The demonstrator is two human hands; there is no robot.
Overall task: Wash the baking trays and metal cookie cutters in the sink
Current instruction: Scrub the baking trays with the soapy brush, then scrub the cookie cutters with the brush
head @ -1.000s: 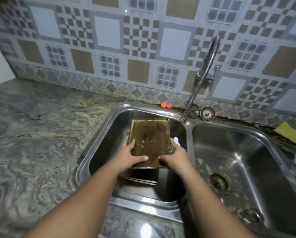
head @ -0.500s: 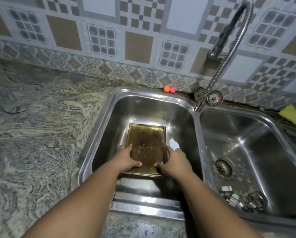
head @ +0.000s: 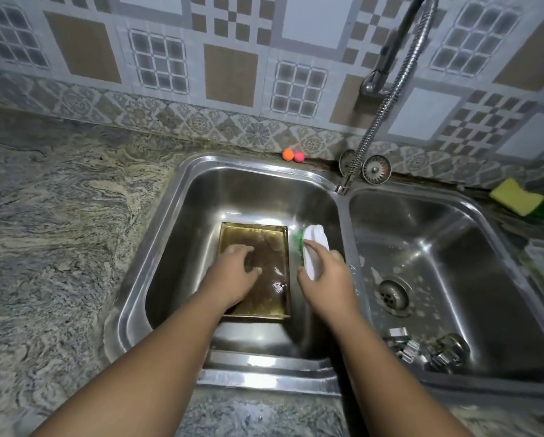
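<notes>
We look down on a grey-and-beige veined stone desk [head: 59, 234] that fills the view from nine o'clock round to six. Behind it, across twelve o'clock, stands a wall of patterned grey, white and tan tiles [head: 232, 74]. Set into the desk is a stainless-steel double sink [head: 264, 373]. Its left basin sits at the centre of the view, its right basin at three o'clock.

Flat on the floor of the left basin lies a rectangular, brown-stained metal baking tray [head: 273, 279], its long side running from six to twelve o'clock. Our left hand [head: 236, 272] rests on the tray with the fingers spread and pressing down, gripping nothing. Just beside the tray at its three o'clock edge, our right hand [head: 327, 279] closes around a white-handled scrubbing brush with green bristles [head: 314, 244]. The handle tip points toward twelve o'clock.

A flexible, coiled chrome faucet hose [head: 381, 111] rises from the sink divider toward one o'clock. Near the far right edge, at two o'clock, a yellow rectangular sponge [head: 516, 197] lies on the desk. In the right basin, at four o'clock, a cluster of small shiny metal cookie cutters [head: 422, 348] rests near the front wall, close to the round drain [head: 393, 294]. A round metal sink strainer [head: 376, 169] leans against the wall just beside the hose base. At twelve o'clock behind the left basin sit two small balls, touching: an orange one [head: 288, 154] and a pink one [head: 299, 157].
</notes>
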